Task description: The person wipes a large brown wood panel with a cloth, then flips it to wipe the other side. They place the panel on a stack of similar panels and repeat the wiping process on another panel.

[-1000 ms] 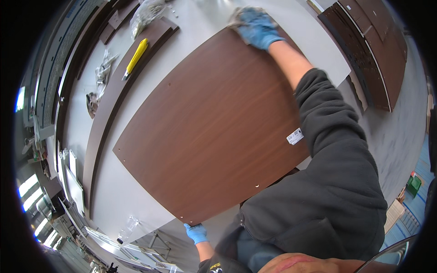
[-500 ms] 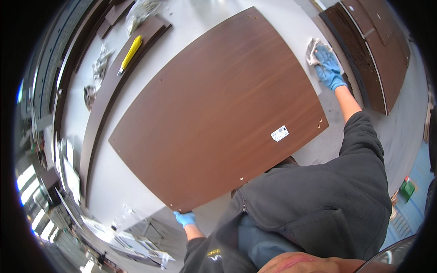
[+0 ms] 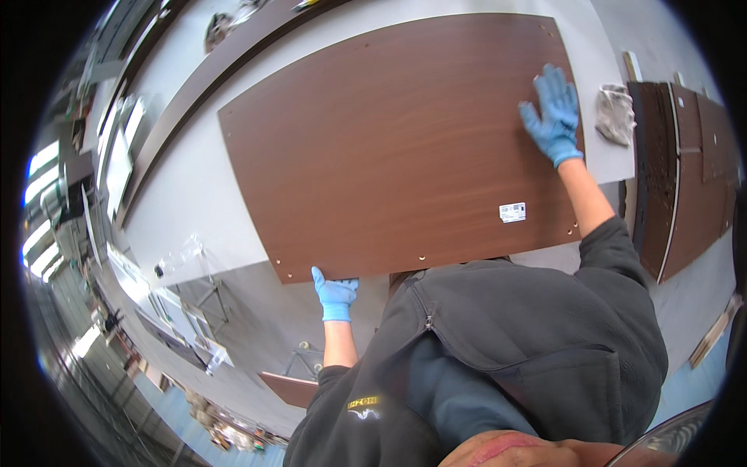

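A large dark brown wooden panel [image 3: 389, 148] lies across the pale work table in front of me, with a white label and small drilled holes along its edges. My left hand [image 3: 337, 296], in a blue glove, grips the panel's near left edge: the thumb shows at the rim and the fingertips are partly hidden beneath. Over the panel's right part, my gloved right hand [image 3: 555, 113] is spread with fingers apart, holding nothing; whether it touches the surface I cannot tell. Just right of the panel lies a crumpled greyish cloth [image 3: 615, 114] on the table.
Long brown boards [image 3: 210, 82] run along the far left side of the pale table [image 3: 183, 198]. More brown panels [image 3: 692, 163] are stacked at the right. Clear plastic wrap [image 3: 183, 257] lies at the table's left corner. Another brown board [image 3: 288, 387] is low at the left.
My right hand has let go of the cloth and moved left over the panel. The panel appears turned clockwise in view, and my left hand now shows more at its edge.
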Demonstrator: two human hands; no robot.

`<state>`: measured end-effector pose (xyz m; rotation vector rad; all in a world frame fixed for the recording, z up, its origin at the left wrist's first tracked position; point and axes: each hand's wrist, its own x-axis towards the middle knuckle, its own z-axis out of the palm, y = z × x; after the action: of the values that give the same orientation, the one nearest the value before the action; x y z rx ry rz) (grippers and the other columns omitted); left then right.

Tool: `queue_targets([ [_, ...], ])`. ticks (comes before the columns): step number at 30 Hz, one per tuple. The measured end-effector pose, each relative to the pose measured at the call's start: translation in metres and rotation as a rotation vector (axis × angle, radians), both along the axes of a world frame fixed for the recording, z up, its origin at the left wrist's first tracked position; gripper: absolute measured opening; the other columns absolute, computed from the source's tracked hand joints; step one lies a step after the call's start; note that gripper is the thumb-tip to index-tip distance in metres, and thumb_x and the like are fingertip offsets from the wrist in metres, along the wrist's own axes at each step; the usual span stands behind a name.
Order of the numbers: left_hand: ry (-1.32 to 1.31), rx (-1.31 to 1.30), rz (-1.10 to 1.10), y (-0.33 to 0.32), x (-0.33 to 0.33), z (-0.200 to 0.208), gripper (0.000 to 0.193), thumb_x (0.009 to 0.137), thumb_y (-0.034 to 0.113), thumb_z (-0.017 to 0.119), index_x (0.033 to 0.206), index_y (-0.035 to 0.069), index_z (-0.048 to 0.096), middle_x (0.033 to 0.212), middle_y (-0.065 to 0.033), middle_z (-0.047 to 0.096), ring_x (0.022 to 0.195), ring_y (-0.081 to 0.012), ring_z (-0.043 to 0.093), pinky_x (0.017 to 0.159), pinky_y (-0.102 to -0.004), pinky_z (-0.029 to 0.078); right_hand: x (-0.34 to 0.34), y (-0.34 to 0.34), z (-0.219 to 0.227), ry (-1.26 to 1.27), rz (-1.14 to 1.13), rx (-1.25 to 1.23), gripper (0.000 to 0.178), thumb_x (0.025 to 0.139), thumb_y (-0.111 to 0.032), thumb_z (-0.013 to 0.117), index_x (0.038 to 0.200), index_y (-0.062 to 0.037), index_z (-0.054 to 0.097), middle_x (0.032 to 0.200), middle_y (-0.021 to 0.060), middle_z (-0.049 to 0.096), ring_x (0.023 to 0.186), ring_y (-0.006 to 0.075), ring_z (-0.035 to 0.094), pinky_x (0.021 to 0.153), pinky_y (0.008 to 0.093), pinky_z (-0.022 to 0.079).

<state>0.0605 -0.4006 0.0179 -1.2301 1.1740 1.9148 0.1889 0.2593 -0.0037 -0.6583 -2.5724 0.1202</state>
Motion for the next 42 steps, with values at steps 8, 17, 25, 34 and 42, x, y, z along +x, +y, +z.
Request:
queue_targets([
  [8,-0.044,-0.02,0.047,0.019,0.006,0.017,0.085,0.096,0.076,0.062,0.16,0.021,0.05,0.165,-0.0084,0.05,0.15,-0.0344,0.048,0.125,-0.0578,0.038,0.022,-0.218,0.062,-0.026,0.695,-0.263,0.068,0.084,-0.042,0.077,0.138,-0.0017,0.064,0.165,0.0231,0.05,0.155,0.0424,0.046,0.131,0.0599,0.027],
  [17,0.159,0.236,-0.078,0.012,0.037,0.149,0.062,0.106,0.05,0.064,0.156,0.016,0.054,0.159,-0.0131,0.056,0.147,-0.0359,0.052,0.123,-0.0599,0.043,0.083,-0.298,0.17,-0.166,0.686,-0.167,0.08,0.091,-0.066,0.066,0.143,-0.0063,0.06,0.166,0.0221,0.048,0.154,0.0427,0.045,0.128,0.0624,0.029],
  [25,0.668,0.366,-0.404,0.016,0.036,0.267,0.051,0.115,0.037,0.053,0.145,-0.003,0.059,0.13,-0.0231,0.074,0.118,-0.0418,0.074,0.109,-0.056,0.059,0.071,-0.27,0.273,0.109,0.532,0.423,0.046,0.088,-0.015,0.078,0.132,-0.0056,0.066,0.13,0.0146,0.076,0.119,0.0309,0.074,0.112,0.0489,0.055],
  [34,1.345,0.08,-0.214,-0.038,-0.021,0.253,0.05,0.119,0.026,0.043,0.155,-0.008,0.049,0.147,-0.0231,0.064,0.138,-0.0339,0.063,0.12,-0.0469,0.05,0.049,-0.223,0.424,0.059,0.657,0.67,0.048,0.088,-0.029,0.089,0.126,-0.0069,0.072,0.102,0.01,0.078,0.1,0.0314,0.077,0.1,0.0439,0.062],
  [42,0.968,-0.308,-0.057,-0.045,-0.126,0.139,0.072,0.107,0.05,0.068,0.16,0.005,0.049,0.154,-0.0098,0.056,0.137,-0.0237,0.057,0.116,-0.0406,0.044,-0.021,-0.207,0.487,0.065,0.336,0.501,0.063,0.099,-0.065,0.061,0.11,-0.004,0.073,0.108,0.0212,0.072,0.105,0.0424,0.07,0.09,0.0499,0.053],
])
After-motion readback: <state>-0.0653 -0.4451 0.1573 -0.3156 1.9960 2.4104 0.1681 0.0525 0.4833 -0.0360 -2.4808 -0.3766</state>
